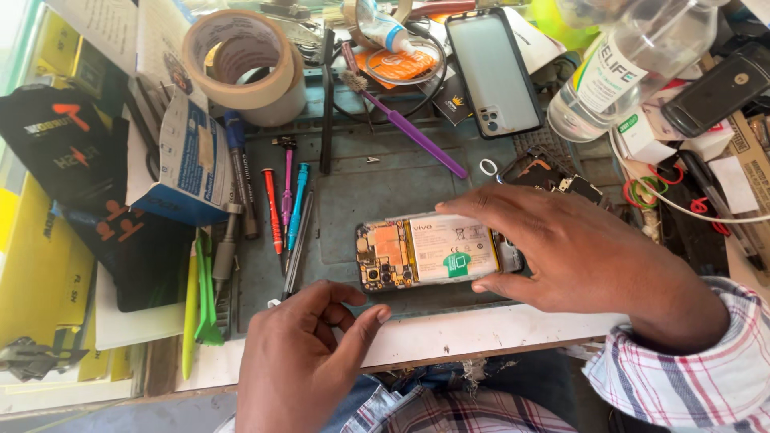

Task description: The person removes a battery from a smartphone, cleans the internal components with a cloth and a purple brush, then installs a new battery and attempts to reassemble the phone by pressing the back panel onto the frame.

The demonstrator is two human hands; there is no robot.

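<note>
- Head view looks down on a cluttered tabletop (449, 329) with a grey-green mat in the middle.
- An opened phone (429, 254) lies flat on the mat, back cover off — battery and circuit board showing.
- Right hand (561, 252) reaches over the phone's right end; its grip is clamped on the phone, fingers along the far edge and thumb on the near edge.
- Left hand (309, 353) rests at the tabletop's near edge, just beside the phone's lower left corner; its fingers are curled in with the thumb stretched out, and I cannot tell whether they pinch anything.
- Screwdrivers (287, 204) in red, pink and blue lie side by side left of the phone.
- A purple brush (409, 128) lies slantwise beyond the phone.
- A second phone (493, 72) rests face down near the top, next to a clear bottle (618, 72).
- Two tape rolls (245, 64) sit at the upper left — above a blue box (188, 164).
</note>
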